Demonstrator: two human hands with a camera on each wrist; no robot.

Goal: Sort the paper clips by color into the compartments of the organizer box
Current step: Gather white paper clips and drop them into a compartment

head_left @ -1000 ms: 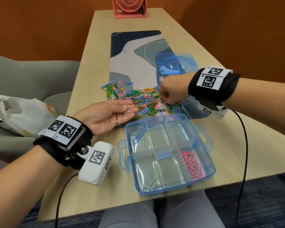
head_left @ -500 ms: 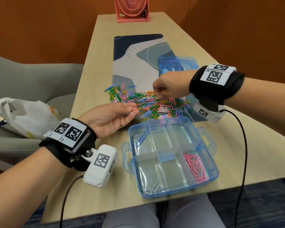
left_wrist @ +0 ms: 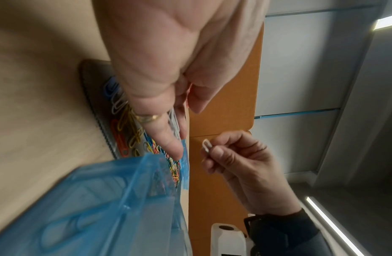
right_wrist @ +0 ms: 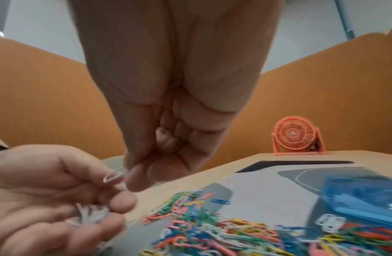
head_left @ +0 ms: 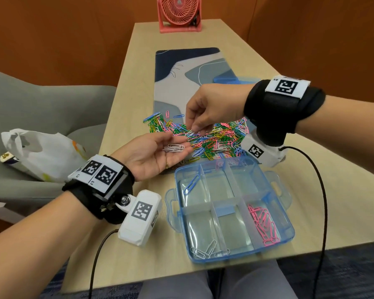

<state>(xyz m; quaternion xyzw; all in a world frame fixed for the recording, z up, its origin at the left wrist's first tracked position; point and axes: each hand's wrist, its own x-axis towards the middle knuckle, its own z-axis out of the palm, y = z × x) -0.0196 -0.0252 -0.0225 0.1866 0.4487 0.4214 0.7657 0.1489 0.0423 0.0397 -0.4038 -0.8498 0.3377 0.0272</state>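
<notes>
My left hand (head_left: 179,143) lies palm up left of the pile, loosely cupped, with a few white paper clips (head_left: 174,147) resting on its fingers. Just above those fingertips my right hand (head_left: 194,129) pinches a single white clip (head_left: 190,133) between thumb and forefinger; that clip (right_wrist: 114,175) also shows in the right wrist view. The mixed-colour pile (head_left: 216,140) spreads over the desk mat. The clear blue organizer box (head_left: 288,234) sits open in front, with pink clips (head_left: 263,225) near right, white clips (head_left: 205,251) near left and one blue clip (head_left: 191,184) far left.
The box's blue lid (head_left: 235,79) lies on the patterned mat (head_left: 188,83) behind my right hand. A coral desk fan (head_left: 178,14) stands at the table's far end. A white plastic bag (head_left: 41,156) rests on the grey chair at left. Cables trail from both wrists.
My right hand has lifted off the pile with one white clip and moved left to just above my left fingertips. The left hand stayed palm up with its white clips.
</notes>
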